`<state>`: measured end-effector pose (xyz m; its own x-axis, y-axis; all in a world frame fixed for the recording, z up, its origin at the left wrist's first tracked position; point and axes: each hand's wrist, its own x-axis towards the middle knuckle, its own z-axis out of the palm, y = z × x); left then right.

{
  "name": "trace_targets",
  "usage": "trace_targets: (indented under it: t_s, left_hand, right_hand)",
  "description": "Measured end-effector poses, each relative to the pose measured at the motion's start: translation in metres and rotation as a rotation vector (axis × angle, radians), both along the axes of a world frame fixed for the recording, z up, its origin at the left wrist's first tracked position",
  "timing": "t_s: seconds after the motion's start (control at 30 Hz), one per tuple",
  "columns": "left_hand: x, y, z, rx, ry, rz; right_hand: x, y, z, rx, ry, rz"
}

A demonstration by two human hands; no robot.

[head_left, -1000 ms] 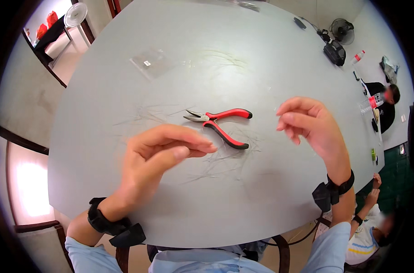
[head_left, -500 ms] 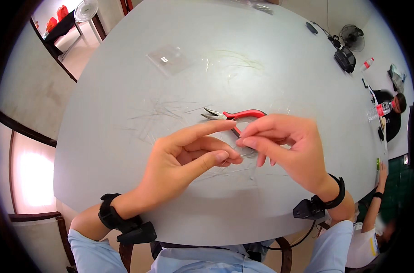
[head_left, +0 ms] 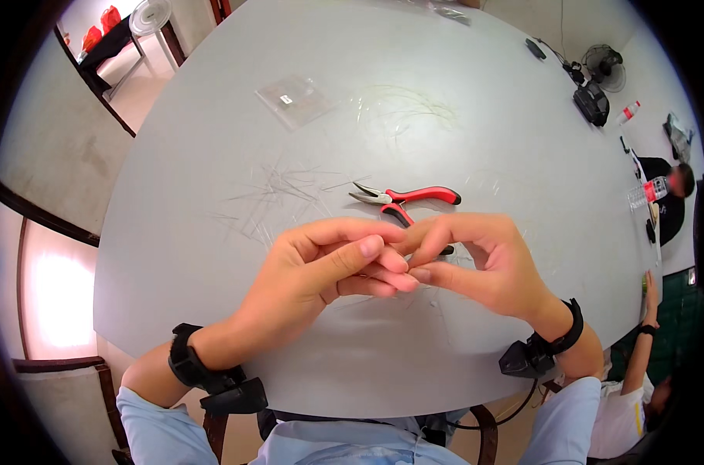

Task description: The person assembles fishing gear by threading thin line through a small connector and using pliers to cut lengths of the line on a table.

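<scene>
My left hand (head_left: 302, 271) and my right hand (head_left: 487, 260) meet over the near middle of the table. On the left hand the fingers are curled, with the thumb pressed toward the index finger. My right thumb and index finger pinch together at the left fingertips. Whatever lies between the fingers is too small to make out. Just beyond the hands lie pliers (head_left: 425, 194) with red and black handles, their jaws parted and one handle partly hidden by my right hand. Thin, straight, wire-like strands (head_left: 278, 186) are scattered to the left of the pliers.
A transparent plastic bag (head_left: 294, 105) and fine yellowish strands (head_left: 414, 105) lie farther back on the grey table (head_left: 189, 155). At the right are a black case (head_left: 592, 105), a small fan (head_left: 602, 66) and bottles (head_left: 650, 190). Other people sit along the right side.
My hands have come together: the left fingers have curled in, and the right fingertips now touch the left ones. More of the pliers' upper handle shows.
</scene>
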<state>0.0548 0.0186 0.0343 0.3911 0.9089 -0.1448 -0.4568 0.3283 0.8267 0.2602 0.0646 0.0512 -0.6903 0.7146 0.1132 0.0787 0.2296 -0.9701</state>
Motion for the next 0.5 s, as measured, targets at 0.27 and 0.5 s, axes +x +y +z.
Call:
trace_targets:
  t_s: [0.27, 0.5]
  left_hand:
    - [-0.0017, 0.0021, 0.0032, -0.026, -0.092, 0.036]
    - [-0.0013, 0.0015, -0.0008, -0.042, 0.004, 0.104]
  right_hand:
    - [-0.0043, -0.0024, 0.0026, -0.209, 0.001, -0.102]
    - [-0.0058, -0.0041, 0.0026, -0.341, 0.023, -0.13]
